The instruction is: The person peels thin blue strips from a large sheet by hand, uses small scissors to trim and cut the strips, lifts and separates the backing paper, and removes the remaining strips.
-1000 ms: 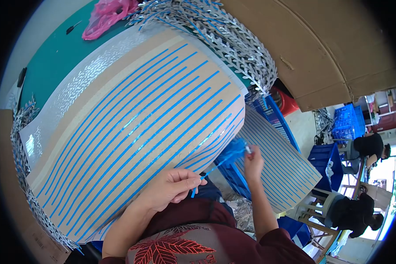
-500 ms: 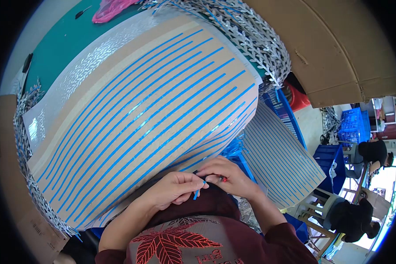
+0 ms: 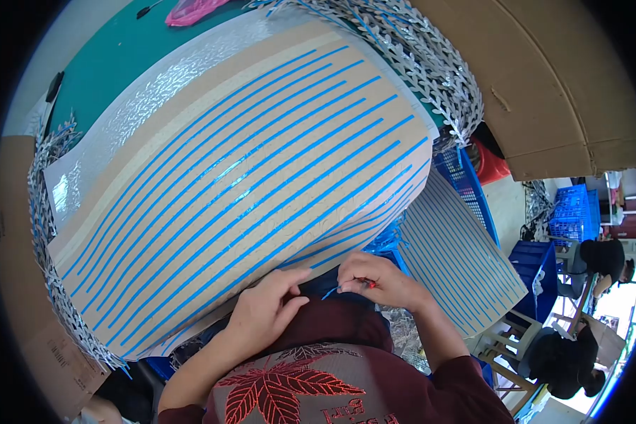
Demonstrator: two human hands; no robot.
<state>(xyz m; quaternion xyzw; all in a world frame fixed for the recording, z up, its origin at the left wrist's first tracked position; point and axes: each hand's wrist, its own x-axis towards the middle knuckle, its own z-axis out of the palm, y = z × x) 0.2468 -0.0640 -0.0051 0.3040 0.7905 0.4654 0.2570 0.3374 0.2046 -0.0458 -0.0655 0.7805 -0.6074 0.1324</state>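
A large tan sheet with long blue strips (image 3: 261, 177) lies in front of me, its near edge curving down by my lap. My left hand (image 3: 265, 311) is open, thumb apart from the fingers, its fingertips at the sheet's near edge. Over my lap, my right hand (image 3: 378, 279) pinches a short blue strip (image 3: 328, 292) between thumb and fingers. A thin red-ended tool (image 3: 369, 284) is also in that hand; its kind is mostly hidden by the fingers.
Silver leaf-shaped trim (image 3: 431, 71) is heaped at the back right and runs down the left side. A second blue-striped sheet (image 3: 466, 254) hangs at right beside a blue basket (image 3: 466, 177). Cardboard (image 3: 544, 85) stands at the upper right. Two people sit farther right.
My hands were together on the blue strip. My left hand has let go and opened toward the sheet's edge, while my right hand has moved slightly right, holding the strip.
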